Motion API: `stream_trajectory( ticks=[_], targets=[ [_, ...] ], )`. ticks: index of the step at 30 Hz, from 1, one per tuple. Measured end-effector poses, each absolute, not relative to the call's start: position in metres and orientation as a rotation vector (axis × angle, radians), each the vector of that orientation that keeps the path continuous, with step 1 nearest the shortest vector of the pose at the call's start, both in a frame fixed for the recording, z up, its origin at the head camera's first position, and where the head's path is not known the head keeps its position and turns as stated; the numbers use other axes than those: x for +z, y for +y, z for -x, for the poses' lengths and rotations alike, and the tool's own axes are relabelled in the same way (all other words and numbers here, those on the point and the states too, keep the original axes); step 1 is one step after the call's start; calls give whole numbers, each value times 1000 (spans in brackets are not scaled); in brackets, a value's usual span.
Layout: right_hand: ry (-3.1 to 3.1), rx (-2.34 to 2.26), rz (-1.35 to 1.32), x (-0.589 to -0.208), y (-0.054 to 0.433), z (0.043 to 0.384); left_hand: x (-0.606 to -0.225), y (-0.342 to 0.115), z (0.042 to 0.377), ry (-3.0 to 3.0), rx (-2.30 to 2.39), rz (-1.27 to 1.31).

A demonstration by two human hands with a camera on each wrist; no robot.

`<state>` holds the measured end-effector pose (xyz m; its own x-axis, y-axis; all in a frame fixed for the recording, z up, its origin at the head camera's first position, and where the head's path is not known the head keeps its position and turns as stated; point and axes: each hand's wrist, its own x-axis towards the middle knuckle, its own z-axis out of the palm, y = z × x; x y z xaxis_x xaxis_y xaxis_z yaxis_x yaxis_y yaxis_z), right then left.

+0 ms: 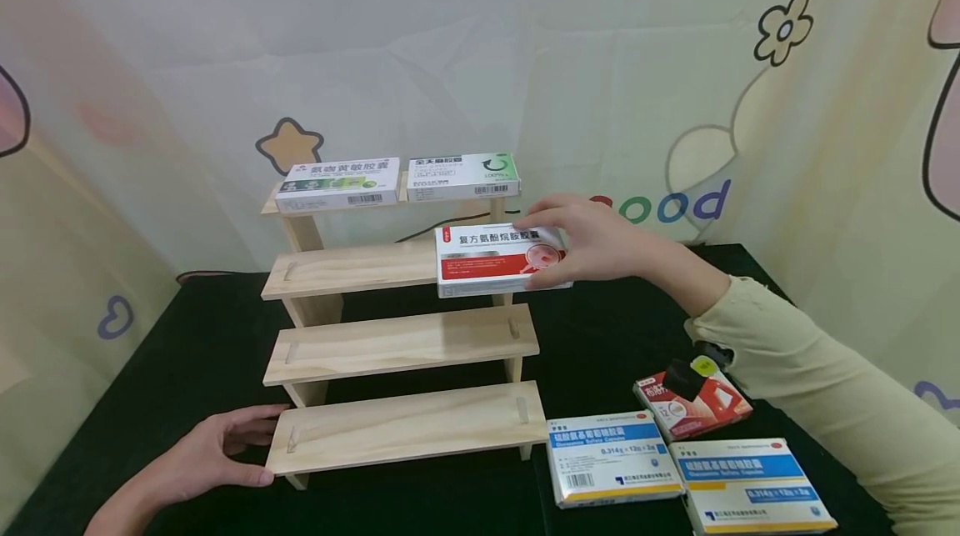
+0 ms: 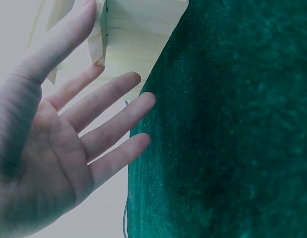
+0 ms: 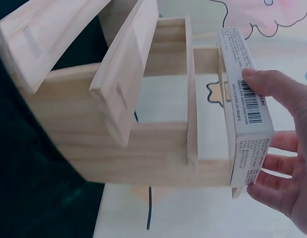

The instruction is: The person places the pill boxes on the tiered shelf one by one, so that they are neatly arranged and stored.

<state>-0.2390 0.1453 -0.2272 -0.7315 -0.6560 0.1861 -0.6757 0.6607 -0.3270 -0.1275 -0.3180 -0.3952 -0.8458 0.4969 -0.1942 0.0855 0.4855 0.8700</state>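
Note:
A white-and-red medicine box point(image 1: 483, 265) is gripped in my right hand point(image 1: 592, 237), with the thumb on its front and fingers over the top. It overlaps the right end of the second shelf from the top of a stepped wooden display rack point(image 1: 405, 428). In the right wrist view, the box's barcoded side point(image 3: 247, 99) faces the camera, under the thumb of my right hand point(image 3: 287, 119). My left hand point(image 1: 198, 453) pinches the left end of the lowest shelf between thumb and index finger; its other fingers point(image 2: 111, 126) stretch out free in the left wrist view.
Two medicine boxes, one white-green point(image 1: 341, 184) and one white with a green corner point(image 1: 465, 177), lie on the top shelf. Right of the rack are a red box point(image 1: 693, 411) and two blue-and-white boxes point(image 1: 615, 459) on the black cloth point(image 1: 217, 336). A patterned curtain point(image 1: 450, 86) hangs behind.

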Motion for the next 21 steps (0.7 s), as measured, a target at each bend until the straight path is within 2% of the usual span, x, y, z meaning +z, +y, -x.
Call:
stream_trajectory(
  ticks=[21],
  targets=[
    [-2715,487,-1293,-230,79,238,-393,-317,126,2340,1300,-480]
  ],
)
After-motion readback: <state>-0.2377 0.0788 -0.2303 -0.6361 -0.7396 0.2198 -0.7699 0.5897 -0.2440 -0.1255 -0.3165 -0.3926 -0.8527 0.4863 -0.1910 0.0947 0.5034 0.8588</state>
